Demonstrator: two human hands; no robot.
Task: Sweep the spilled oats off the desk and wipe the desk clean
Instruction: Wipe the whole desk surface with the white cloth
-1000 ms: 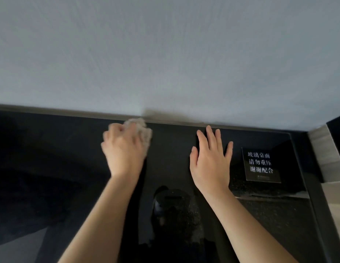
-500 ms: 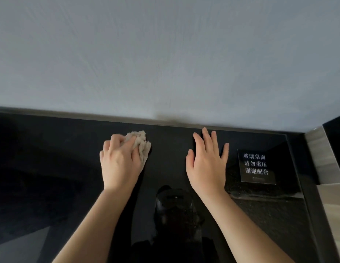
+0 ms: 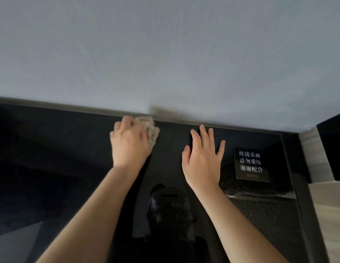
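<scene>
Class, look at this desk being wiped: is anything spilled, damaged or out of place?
Nothing stands out. No spill shows on the black desk; the left hand holds a crumpled cloth at its back edge, and the right hand lies flat beside the sign.

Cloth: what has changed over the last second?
The left hand, gripping the cloth, pulled it a little toward the person, then pushed it back up against the rear edge of the desk. The grip is unchanged. The right hand stayed flat on the desk beside the sign.
</scene>
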